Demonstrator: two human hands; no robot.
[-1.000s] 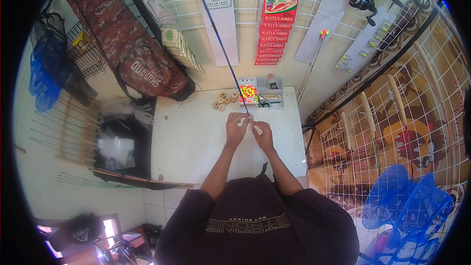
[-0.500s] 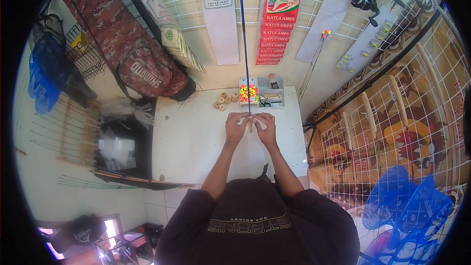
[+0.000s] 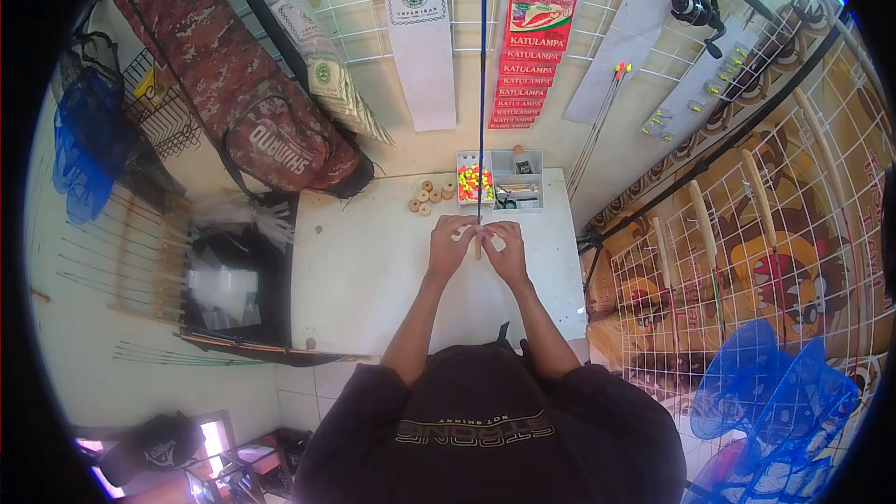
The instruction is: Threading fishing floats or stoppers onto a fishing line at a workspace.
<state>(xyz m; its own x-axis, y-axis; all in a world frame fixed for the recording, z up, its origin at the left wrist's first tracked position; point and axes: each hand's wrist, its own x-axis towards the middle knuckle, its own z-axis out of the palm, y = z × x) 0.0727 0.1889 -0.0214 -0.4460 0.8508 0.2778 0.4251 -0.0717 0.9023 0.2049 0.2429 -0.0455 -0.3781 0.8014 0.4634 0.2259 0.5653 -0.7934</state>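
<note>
A thin dark blue fishing rod [image 3: 482, 112] runs away from me over the white table, its near end between my hands. A short light wooden handle [image 3: 478, 248] shows below my fingers. My left hand [image 3: 450, 245] is closed in a pinch at the rod's near end. From the other side my right hand [image 3: 507, 250] also pinches there, its fingertips close to the left ones. Fingers hide the exact spot, and I cannot make out whether something small is held there too.
Several wooden spools [image 3: 426, 196] stand beyond my left hand. A grey compartment tray [image 3: 517, 164] with bright red and yellow floats [image 3: 474, 183] lies behind the rod. A camouflage bag [image 3: 233, 84] hangs at left; blue nets [image 3: 747, 373] hang at right. Reels and packets line the wall grid.
The rod's far end has swung slightly to the right. Both hands stay pinched at its near end, and the whole view has shifted a little.
</note>
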